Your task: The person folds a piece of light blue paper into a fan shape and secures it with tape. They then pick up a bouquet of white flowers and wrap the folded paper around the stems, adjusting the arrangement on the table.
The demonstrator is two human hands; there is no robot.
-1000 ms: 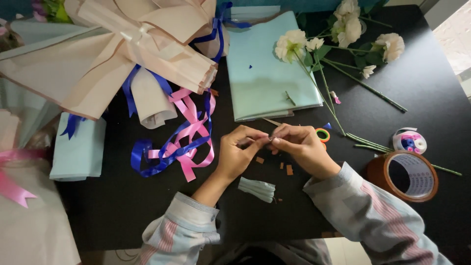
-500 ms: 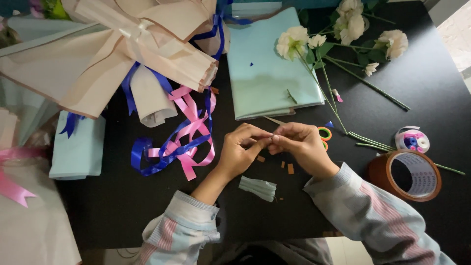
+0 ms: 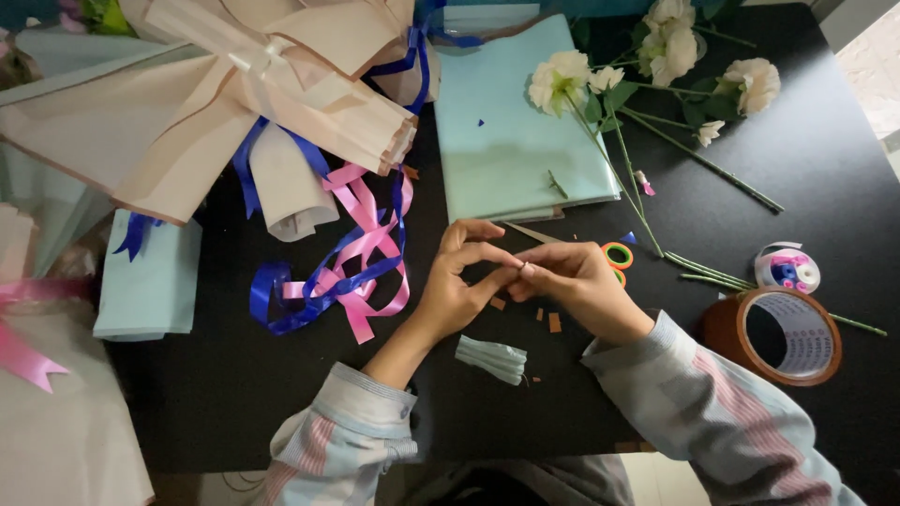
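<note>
Thing between the fingertips: too small to tell, pinched where the left hand [image 3: 459, 286] and right hand [image 3: 577, 281] meet
Scissors [image 3: 562, 245]: mostly hidden behind the right hand, only the blade tips and orange handles show
Beige wrapped bouquet [image 3: 187, 103]: cut off by the top edge
Pink bow [image 3: 23, 347]: cut off by the left edge

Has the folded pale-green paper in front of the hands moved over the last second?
No. The green paper lies in the same spot on the black table, just below the brown scraps.
</note>
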